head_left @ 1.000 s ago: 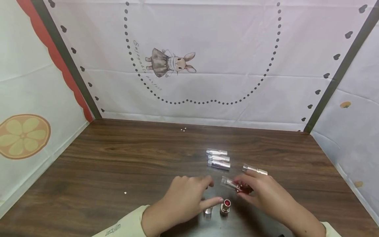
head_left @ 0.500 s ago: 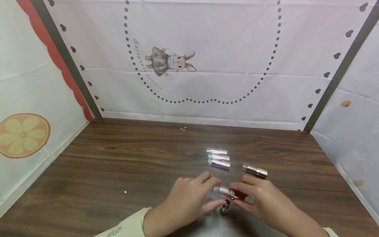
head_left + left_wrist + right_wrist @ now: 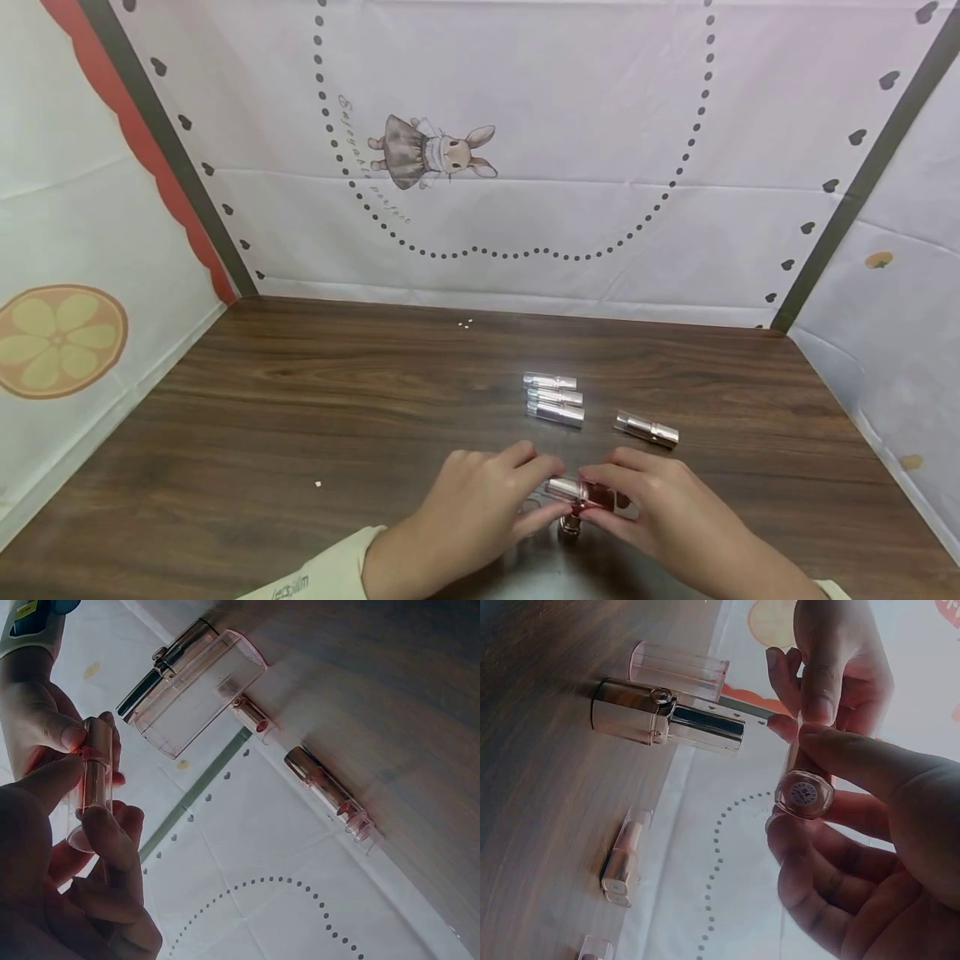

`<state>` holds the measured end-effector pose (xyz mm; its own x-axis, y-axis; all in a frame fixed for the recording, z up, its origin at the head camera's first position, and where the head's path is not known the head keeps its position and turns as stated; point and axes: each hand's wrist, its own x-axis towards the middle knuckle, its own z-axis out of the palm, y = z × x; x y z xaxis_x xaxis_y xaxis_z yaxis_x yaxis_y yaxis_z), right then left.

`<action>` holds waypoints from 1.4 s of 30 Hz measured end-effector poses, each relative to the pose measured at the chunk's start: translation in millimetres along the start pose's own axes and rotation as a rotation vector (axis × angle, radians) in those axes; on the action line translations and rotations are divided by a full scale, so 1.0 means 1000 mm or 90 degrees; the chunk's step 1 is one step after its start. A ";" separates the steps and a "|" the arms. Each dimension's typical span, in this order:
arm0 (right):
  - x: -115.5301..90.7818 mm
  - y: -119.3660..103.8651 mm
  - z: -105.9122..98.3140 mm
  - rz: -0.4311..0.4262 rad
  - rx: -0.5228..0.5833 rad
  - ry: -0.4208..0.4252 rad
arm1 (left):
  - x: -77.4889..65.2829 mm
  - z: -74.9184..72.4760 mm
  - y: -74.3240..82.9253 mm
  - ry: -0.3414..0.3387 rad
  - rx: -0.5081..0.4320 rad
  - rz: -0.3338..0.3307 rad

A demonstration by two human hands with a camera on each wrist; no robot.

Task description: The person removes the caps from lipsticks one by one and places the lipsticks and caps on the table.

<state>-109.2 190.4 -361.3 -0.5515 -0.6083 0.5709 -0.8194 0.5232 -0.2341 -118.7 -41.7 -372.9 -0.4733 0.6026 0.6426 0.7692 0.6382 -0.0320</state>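
Observation:
Between both hands is a lipstick [image 3: 595, 494], lifted off the table and lying nearly sideways, with a reddish gold base and a clear cap over its other end. My left hand [image 3: 480, 498] pinches the clear cap end between thumb and fingers. The base is gripped by my right hand [image 3: 663, 504]; the right wrist view shows a round label on its bottom [image 3: 804, 793]. Just below them an uncapped lipstick [image 3: 626, 712] stands upright on the table, partly hidden in the head view. Its loose clear cap [image 3: 679, 671] stands beside it, near my left thumb.
Beyond the hands, three capped lipsticks [image 3: 555, 414] lie side by side on the dark wooden table [image 3: 337, 400]. Another capped lipstick [image 3: 647, 429] lies to their right. White crumbs [image 3: 318, 483] dot the table. A printed cloth wall [image 3: 585, 167] closes off the back.
My right hand has brought the capped lipstick leftward to my left hand, whose fingers have closed on its cap end. The lipsticks on the table have stayed put.

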 end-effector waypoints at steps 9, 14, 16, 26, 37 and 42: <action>0.000 -0.003 0.001 0.042 -0.068 -0.010 | 0.001 -0.001 0.001 -0.025 0.006 -0.017; -0.001 -0.002 0.001 0.044 -0.081 -0.014 | 0.002 0.000 0.000 -0.035 -0.002 -0.023; -0.001 -0.002 0.001 0.044 -0.087 -0.016 | 0.002 0.000 0.000 -0.037 -0.004 -0.024; 0.000 -0.002 0.000 0.062 -0.086 -0.031 | 0.002 0.000 -0.001 -0.050 0.001 -0.032; 0.001 -0.002 -0.001 0.053 -0.102 -0.028 | 0.001 0.000 0.000 -0.061 -0.012 -0.028; 0.001 -0.001 -0.002 0.048 -0.115 -0.028 | 0.000 0.000 0.000 -0.064 -0.017 -0.029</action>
<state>-108.2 190.3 -359.1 -0.6201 -0.5868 0.5207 -0.7362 0.6646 -0.1278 -119.2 -41.8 -372.6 -0.5480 0.6192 0.5624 0.7564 0.6538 0.0172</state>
